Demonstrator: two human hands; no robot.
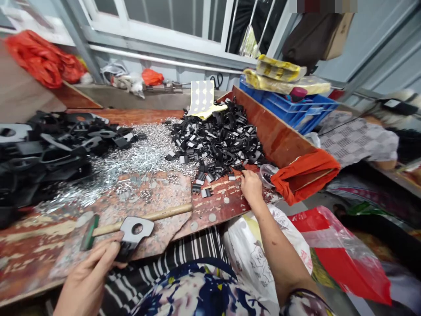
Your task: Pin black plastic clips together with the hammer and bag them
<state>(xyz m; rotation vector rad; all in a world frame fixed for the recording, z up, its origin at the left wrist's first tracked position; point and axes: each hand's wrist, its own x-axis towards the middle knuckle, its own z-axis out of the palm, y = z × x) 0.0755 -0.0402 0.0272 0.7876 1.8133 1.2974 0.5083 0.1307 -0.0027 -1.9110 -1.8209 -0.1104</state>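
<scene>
My left hand [87, 278] grips the black end of a flat part with a grey metal plate and a round hole [134, 232], held at the worn bench's near edge. My right hand [251, 186] reaches to the foot of a heap of small black clips [219, 140], fingers bent down among the clips; what they pinch is hidden. A hammer with a green head and wooden handle [138, 220] lies on a stone slab [154, 193] between my hands. Loose shiny metal pins [138, 156] spread behind the slab.
A pile of larger black parts [49, 147] fills the left of the bench. A wooden side board [276, 131] with an orange cloth [304, 173] bounds the right, a blue crate [292, 107] beyond it. Plastic bags [329, 245] sit by my lap. Another person's checked sleeve [358, 140] is at right.
</scene>
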